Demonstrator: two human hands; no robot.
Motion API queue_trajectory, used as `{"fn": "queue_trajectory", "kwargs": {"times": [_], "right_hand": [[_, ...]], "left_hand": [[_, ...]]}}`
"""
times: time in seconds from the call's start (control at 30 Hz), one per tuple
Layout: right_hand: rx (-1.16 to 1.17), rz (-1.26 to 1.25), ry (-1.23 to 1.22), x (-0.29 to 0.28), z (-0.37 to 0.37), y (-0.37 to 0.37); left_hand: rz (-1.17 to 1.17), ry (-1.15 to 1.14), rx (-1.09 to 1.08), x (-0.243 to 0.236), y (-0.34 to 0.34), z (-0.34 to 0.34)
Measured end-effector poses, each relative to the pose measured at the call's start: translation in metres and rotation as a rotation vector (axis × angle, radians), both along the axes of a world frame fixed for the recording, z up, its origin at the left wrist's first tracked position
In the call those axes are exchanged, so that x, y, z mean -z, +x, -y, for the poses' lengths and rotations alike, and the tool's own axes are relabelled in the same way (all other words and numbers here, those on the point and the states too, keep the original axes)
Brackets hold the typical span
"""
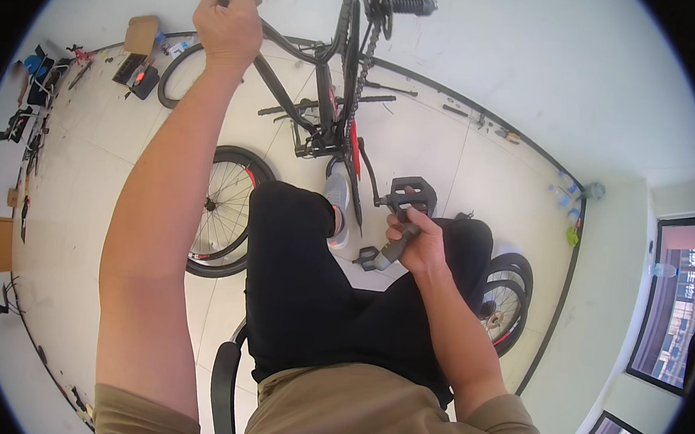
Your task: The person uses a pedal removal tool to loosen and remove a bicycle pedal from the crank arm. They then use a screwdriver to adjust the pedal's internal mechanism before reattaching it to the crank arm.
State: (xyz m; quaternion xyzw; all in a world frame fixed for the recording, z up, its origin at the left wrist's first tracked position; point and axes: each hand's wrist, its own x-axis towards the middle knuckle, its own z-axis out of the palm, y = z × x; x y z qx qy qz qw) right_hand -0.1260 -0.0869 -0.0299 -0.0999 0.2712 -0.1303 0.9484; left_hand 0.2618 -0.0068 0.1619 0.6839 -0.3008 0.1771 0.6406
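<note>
A dark bicycle frame (321, 94) with a chain (363, 77) stands in front of me, wheel-less at the end nearest my hands. My left hand (229, 27) is raised at the upper left and closed round a dark part, perhaps of the frame; its far side is hidden by the fingers. My right hand (422, 242) is closed on a short dark grey bar (393, 251), whose kind I cannot make out. Its fingers are close to or touching the black pedal (412, 191) on the crank arm (369, 170). Below the bar's end shows a black piece (367, 258).
Loose wheels stand on the floor left (220, 247) and right (506, 305) of my knees. A rear derailleur (395, 1) hangs at the top. A cardboard box (141, 35) and a dark case (141, 78) are at far left. Plastic bottles (563, 192) stand by the right wall.
</note>
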Motion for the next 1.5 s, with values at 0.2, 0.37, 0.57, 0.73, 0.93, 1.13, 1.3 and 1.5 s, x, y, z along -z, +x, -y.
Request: {"fn": "queue_trajectory", "kwargs": {"times": [0.2, 0.37, 0.57, 0.73, 0.93, 1.13, 1.3, 1.5], "right_hand": [[-0.085, -0.034, -0.065, -0.005, -0.01, 0.008], [-0.021, -0.098, -0.259, -0.019, -0.021, 0.019], [0.125, -0.215, -0.319, -0.018, -0.04, 0.036], [0.235, -0.208, -0.362, -0.027, -0.047, 0.055], [0.321, -0.184, -0.312, -0.026, -0.046, 0.07], [0.393, -0.285, -0.359, -0.037, -0.05, 0.077], [0.423, -0.415, -0.379, -0.03, -0.055, 0.074], [0.352, -0.237, -0.295, -0.036, -0.047, 0.064]], "left_hand": [[-0.042, 0.004, -0.046, -0.001, -0.004, -0.011], [-0.047, -0.013, -0.06, -0.002, -0.007, -0.012], [-0.047, -0.148, 0.096, 0.005, 0.013, -0.01], [-0.059, -0.072, 0.035, 0.008, 0.009, -0.013], [-0.053, -0.064, 0.031, 0.006, 0.002, -0.011], [-0.052, -0.088, 0.042, 0.005, -0.002, -0.015], [-0.05, -0.1, 0.037, 0.005, -0.003, -0.013], [-0.026, -0.115, 0.049, 0.003, -0.007, -0.009]]}}
